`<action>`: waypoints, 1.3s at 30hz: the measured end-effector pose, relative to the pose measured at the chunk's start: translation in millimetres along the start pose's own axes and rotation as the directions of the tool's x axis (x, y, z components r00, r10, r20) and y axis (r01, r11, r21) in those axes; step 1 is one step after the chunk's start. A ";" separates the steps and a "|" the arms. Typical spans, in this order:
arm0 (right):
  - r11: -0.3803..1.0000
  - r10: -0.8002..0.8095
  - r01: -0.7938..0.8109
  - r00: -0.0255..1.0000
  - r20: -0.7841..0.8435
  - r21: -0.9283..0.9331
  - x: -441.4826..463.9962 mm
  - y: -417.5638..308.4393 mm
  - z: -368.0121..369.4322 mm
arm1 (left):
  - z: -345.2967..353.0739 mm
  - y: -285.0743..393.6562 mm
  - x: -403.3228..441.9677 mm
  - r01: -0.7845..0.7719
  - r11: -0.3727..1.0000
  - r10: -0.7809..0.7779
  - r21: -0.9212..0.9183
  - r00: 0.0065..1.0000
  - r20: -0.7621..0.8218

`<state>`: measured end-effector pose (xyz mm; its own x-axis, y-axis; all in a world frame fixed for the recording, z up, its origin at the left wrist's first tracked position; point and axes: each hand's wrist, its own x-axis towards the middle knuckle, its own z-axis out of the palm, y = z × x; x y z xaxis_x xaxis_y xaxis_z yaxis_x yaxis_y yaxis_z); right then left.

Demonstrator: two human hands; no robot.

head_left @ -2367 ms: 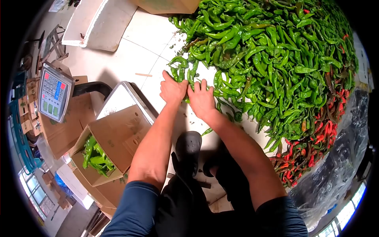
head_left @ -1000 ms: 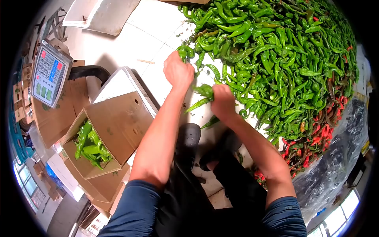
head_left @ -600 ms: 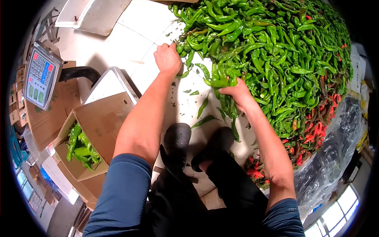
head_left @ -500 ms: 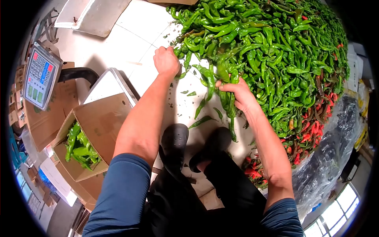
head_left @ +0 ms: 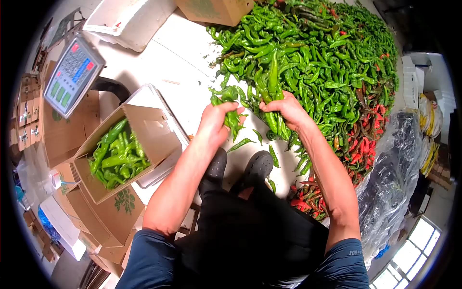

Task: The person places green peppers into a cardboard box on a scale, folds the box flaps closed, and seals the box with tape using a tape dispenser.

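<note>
Pale tiled floor (head_left: 168,58) gleams just beyond the hands (head_left: 215,124) here, and a paned window (head_left: 407,254) blazes white, well to their right!

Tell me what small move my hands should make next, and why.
I'd probably bring both handfuls over to the open cardboard box. Your left hand and right hand each grip a bunch of green peppers, and the box already holds similar ones, with its walls rising around them.
</note>
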<state>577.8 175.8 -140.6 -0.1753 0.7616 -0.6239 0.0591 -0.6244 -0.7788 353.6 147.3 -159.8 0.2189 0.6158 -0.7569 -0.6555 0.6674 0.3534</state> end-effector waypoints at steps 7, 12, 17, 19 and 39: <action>0.967 -0.231 0.253 0.921 0.313 -0.030 -96.9 -130.2 112.2 | -4.4 111.2 -204.1 -0.850 0.495 0.833 0.181 0.523 0.178; 0.884 -0.434 0.453 0.707 0.558 0.114 -148.1 -207.0 236.8 | -93.7 198.6 -274.0 -0.886 0.224 0.962 0.405 0.267 0.053; 0.844 -0.403 0.537 0.608 0.685 0.020 -136.8 -216.4 333.0 | -183.7 192.1 -274.2 -0.586 0.222 0.896 0.779 0.438 0.074; 0.791 -0.308 0.581 0.648 0.697 -0.191 -114.4 -200.1 359.9 | -209.4 178.1 -272.5 -0.389 0.070 0.850 0.919 0.505 0.149; -0.083 -0.468 0.906 0.332 0.819 -0.415 -52.2 -67.9 395.4 | -241.9 155.7 -221.0 -0.880 0.467 0.877 0.085 0.449 -0.174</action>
<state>194.3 109.9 -29.7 -0.8908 0.4030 0.2098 0.2440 0.8139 -0.5273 28.3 13.8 -70.4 -0.6018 0.7887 -0.1254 -0.4373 -0.1940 0.8781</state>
